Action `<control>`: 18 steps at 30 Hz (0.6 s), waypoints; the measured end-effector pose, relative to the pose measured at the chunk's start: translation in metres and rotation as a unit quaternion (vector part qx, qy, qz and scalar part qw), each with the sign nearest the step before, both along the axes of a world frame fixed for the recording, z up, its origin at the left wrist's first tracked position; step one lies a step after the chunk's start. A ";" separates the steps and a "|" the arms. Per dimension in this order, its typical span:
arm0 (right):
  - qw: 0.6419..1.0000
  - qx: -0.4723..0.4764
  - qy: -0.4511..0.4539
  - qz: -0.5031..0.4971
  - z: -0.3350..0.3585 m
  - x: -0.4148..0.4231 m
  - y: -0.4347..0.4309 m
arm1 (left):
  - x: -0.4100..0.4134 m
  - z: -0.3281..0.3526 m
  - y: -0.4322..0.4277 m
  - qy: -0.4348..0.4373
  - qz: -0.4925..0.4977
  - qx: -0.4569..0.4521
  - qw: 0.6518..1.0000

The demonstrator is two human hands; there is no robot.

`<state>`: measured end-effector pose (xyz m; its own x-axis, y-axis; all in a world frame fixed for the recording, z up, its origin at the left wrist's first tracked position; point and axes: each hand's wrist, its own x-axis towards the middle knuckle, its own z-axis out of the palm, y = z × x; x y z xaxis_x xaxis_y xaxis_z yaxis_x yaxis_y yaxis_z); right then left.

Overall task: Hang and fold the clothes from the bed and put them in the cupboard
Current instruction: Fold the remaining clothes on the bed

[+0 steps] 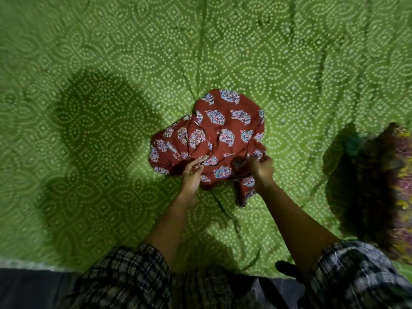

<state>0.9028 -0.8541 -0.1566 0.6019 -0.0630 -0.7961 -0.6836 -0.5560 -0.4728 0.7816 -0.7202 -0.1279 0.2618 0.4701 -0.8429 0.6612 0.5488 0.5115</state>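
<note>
A crumpled red garment [219,132] with blue and white flower prints lies in a heap in the middle of the bed, on the green dotted bedsheet [111,63]. My left hand [191,172] pinches the cloth at the heap's near left edge. Curled fingers of my right hand [261,169] grip a bunched fold at its near right edge, where a strip of the cloth hangs toward me. Both forearms reach out from checked sleeves at the bottom of the view.
A dark pile of other clothes [379,186] with purple and yellow print lies at the right edge of the bed. The bed's near edge [33,263] runs along the bottom left, with dark floor below it. Shadows fall on the sheet to the left.
</note>
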 end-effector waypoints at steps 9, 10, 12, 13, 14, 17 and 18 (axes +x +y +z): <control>0.996 -0.011 -0.032 0.077 -0.045 0.010 -0.019 | 0.000 -0.016 -0.002 0.011 -0.031 0.002 0.999; 0.996 0.008 -0.036 0.078 -0.044 0.009 -0.019 | -0.001 -0.013 -0.002 0.011 -0.029 -0.004 1.000; 0.997 0.032 -0.035 0.063 -0.041 0.009 -0.020 | -0.004 -0.009 -0.006 0.007 -0.035 -0.023 0.999; 0.997 0.044 -0.029 0.050 -0.036 0.008 -0.019 | -0.005 -0.008 -0.008 0.003 -0.045 -0.035 0.998; 0.997 0.063 -0.027 0.033 -0.031 0.008 -0.018 | -0.004 -0.005 -0.010 -0.003 -0.055 -0.045 0.997; 0.987 0.152 -0.028 -0.037 -0.008 0.009 -0.012 | 0.001 0.012 -0.022 -0.022 -0.081 -0.030 0.996; 0.980 0.184 -0.022 -0.067 0.005 0.011 -0.011 | 0.005 0.020 -0.028 -0.028 -0.084 -0.014 0.996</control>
<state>0.9135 -0.8653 -0.1521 0.6419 0.1416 -0.7536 -0.7138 -0.2488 -0.6547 0.7863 -0.7485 -0.1076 0.3815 0.3916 -0.8373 0.7160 0.4478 0.5356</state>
